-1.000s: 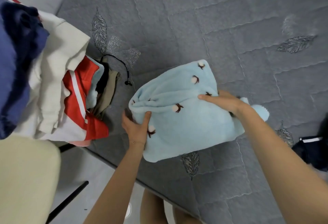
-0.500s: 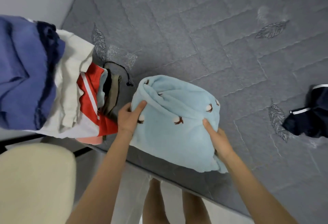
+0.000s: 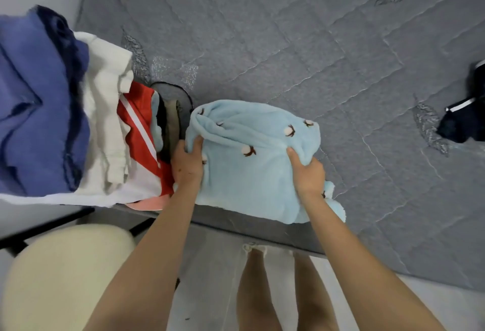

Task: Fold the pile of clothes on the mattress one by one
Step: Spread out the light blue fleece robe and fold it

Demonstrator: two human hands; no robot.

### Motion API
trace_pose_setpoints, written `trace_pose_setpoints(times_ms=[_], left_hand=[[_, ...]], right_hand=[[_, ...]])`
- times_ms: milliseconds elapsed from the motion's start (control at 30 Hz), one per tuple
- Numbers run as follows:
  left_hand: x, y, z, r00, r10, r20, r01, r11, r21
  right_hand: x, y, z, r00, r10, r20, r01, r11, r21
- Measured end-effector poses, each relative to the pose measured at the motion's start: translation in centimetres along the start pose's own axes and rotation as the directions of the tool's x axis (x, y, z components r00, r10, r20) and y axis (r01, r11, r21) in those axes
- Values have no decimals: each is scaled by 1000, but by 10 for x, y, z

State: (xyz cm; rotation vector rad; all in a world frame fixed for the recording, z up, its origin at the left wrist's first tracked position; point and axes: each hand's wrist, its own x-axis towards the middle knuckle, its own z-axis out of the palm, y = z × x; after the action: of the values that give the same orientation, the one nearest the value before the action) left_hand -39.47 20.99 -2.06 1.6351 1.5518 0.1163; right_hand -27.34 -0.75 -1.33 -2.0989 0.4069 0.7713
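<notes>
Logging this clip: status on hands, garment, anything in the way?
Both on blue fleece: left hand, right hand gripping. Fleece folded, at mattress edge. Nearby: clothes stack on its left, dark garment far right.

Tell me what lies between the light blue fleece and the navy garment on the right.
In the head view, only bare mattress lies between the fleece and the navy garment.
</notes>
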Motion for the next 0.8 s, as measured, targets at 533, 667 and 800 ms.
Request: trace_pose_setpoints(times_ms=[533,667,800], left_hand=[[-83,57,-25,794,594,128,-599,729,333],[-109,89,-16,710,591,383,-701,540,465],[-146,125,2,648,567,509,-756,396,522]], right_hand=[[-36,-48,-65,972,-219,82,232,870,-435],[-67,-63,-102,952,-278,131,306,824,-476],[-93,-64,-158,944,-311,110,319,775,-546]])
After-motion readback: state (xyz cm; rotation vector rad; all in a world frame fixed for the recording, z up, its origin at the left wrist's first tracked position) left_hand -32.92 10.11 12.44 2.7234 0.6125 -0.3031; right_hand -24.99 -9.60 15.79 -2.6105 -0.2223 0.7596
